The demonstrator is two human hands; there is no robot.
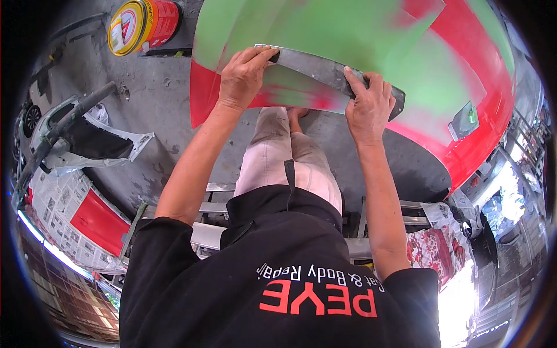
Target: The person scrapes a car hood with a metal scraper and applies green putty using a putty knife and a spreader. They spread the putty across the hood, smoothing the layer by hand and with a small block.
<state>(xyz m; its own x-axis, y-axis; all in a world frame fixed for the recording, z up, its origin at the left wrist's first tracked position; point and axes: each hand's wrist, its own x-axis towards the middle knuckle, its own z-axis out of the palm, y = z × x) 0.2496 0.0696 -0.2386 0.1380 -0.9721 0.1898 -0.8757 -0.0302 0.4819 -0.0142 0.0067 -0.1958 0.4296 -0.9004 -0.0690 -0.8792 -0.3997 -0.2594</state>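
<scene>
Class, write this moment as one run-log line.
left hand: holds grey strip, left end | right hand: holds right end | strip: over red-and-green panel

The left hand (242, 78) and right hand (370, 107) grip opposite ends of the bar (316, 66), positioned over the near part of the green-and-red panel (348, 26). Left of the grip and farther forward: paint can (145, 26). Right of the grip, on the panel: small plate (465, 121).
</scene>
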